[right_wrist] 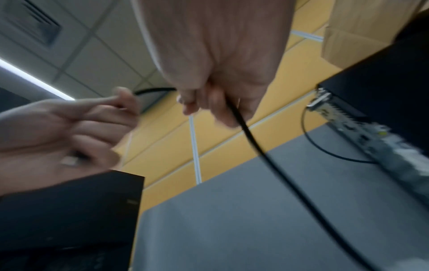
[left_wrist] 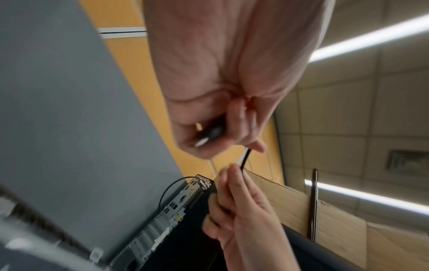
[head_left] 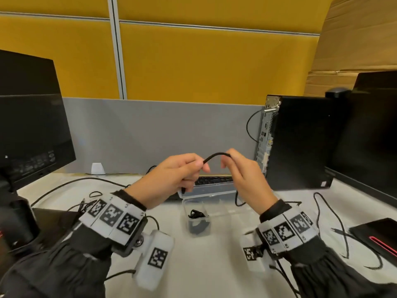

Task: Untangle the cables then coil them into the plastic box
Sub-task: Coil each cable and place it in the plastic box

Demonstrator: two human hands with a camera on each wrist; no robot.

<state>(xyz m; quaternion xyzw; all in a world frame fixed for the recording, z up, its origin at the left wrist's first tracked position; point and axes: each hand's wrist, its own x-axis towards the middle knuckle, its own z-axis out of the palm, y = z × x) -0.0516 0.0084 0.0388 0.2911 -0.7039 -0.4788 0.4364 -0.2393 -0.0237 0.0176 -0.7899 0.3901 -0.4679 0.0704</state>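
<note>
- Overhead, black cable [head_left: 216, 156] arched between left hand [head_left: 175, 177] and right hand [head_left: 247, 179], fingers of both pinching it.
- Held above open plastic box [head_left: 225, 208]; 1 coiled cable [head_left: 196, 214] inside.

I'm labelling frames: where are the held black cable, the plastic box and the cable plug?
black cable [head_left: 217, 155]: head view, arched span between both hands.
plastic box [head_left: 231, 212]: head view, bare clear rim.
cable plug [left_wrist: 205, 138]: left wrist view, metal-tipped end in left hand.
</note>
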